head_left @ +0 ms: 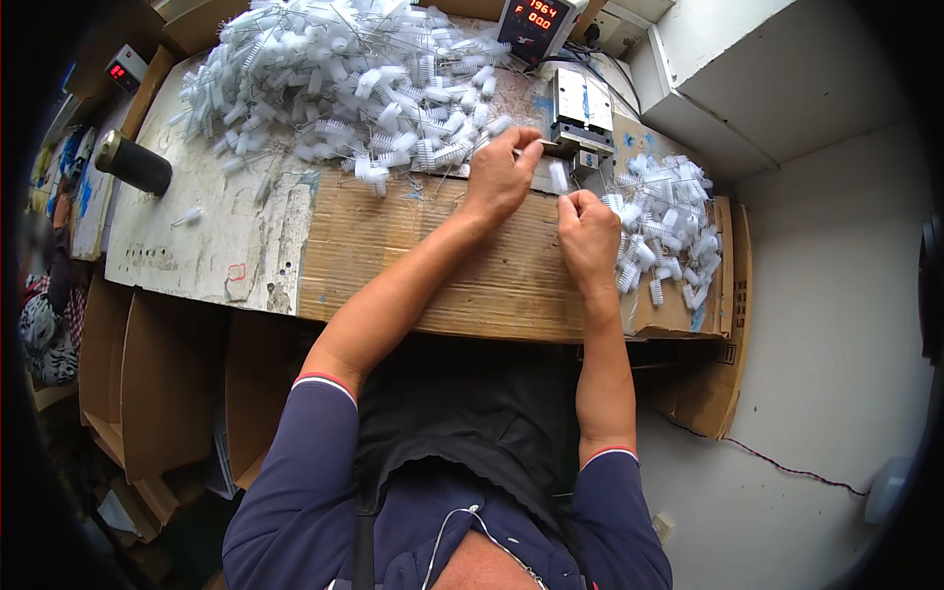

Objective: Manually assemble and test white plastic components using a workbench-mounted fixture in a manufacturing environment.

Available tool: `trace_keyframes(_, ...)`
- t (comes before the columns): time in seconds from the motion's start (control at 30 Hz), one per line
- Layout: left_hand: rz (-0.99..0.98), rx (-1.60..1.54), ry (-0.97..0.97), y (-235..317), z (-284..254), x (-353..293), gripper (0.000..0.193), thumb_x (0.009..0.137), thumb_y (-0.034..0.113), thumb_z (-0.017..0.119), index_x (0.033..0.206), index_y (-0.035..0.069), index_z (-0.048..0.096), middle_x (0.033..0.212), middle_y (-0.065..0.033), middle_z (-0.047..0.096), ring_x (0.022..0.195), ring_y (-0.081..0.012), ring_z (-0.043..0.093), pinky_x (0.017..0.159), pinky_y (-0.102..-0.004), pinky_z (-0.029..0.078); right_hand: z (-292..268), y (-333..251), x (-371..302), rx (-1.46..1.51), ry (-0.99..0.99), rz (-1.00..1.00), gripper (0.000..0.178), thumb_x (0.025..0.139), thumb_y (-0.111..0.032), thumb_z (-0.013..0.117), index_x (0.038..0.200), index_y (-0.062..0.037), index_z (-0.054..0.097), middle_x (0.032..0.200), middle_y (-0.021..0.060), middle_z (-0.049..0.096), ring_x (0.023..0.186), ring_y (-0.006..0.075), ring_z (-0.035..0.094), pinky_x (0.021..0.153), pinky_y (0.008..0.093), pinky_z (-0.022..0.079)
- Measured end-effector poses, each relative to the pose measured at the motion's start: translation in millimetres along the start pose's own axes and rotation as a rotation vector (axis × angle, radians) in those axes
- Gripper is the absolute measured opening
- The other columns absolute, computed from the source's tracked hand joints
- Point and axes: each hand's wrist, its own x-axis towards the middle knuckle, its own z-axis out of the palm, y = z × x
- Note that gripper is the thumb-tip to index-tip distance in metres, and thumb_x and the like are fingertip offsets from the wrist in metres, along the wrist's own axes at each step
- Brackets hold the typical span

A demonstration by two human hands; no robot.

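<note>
A small metal block fixture [582, 106] stands at the back of the bench. Beside its left lower edge, my left hand [503, 179] is closed in a pinch. Something thin and pale may be at its fingertips, too small to name. In front of the fixture, my right hand [590, 236] is closed on a small white brush [559, 177], whose white end points up from the fingers. A large heap of white brushes with wire stems [344, 79] lies behind my left hand. To the right of my right hand lies a smaller pile of white brushes [665, 231].
A box with a lit red number display [532, 28] stands behind the fixture, cables beside it. A dark cylinder [135, 162] and one loose brush [187, 216] lie on the left. Cardboard [393, 251] covers the bench front. Open cartons [167, 383] stand below left; a wall rises at right.
</note>
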Motion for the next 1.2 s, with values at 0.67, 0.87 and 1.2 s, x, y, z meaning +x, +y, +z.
trace_keyframes(0.67,0.132,0.041,0.117,-11,-10,6,0.012,0.097,0.01,0.069,0.107,0.005,0.072,0.097,-0.0103,0.073,0.077,-0.022,0.069,0.072,-0.034,0.056,49,-2,23,-0.601,0.254,-0.05,0.019,0.098,-0.021,0.063,0.085,-0.0082,0.06,0.061,0.0166,0.067,0.057,0.0372,0.07,0.053,0.0486,0.054)
trace_keyframes(0.87,0.324,0.224,0.146,-9,-11,3,0.022,0.088,0.006,0.073,0.11,0.005,0.068,0.106,-0.0119,0.068,0.101,-0.0315,0.066,0.09,-0.0411,0.052,48,-1,23,-0.586,0.238,-0.013,0.022,0.099,-0.025,0.063,0.085,-0.0078,0.061,0.064,0.0179,0.068,0.06,0.0387,0.071,0.056,0.0497,0.055)
trace_keyframes(1.2,0.351,0.381,0.0,-13,6,4,0.024,0.085,0.008,0.076,0.105,0.007,0.062,0.106,-0.0114,0.066,0.106,-0.0325,0.062,0.089,-0.0434,0.047,17,8,15,-0.017,0.336,0.091,0.019,0.099,-0.023,0.071,0.091,-0.0056,0.07,0.073,0.0126,0.071,0.063,0.0291,0.07,0.059,0.0406,0.054)
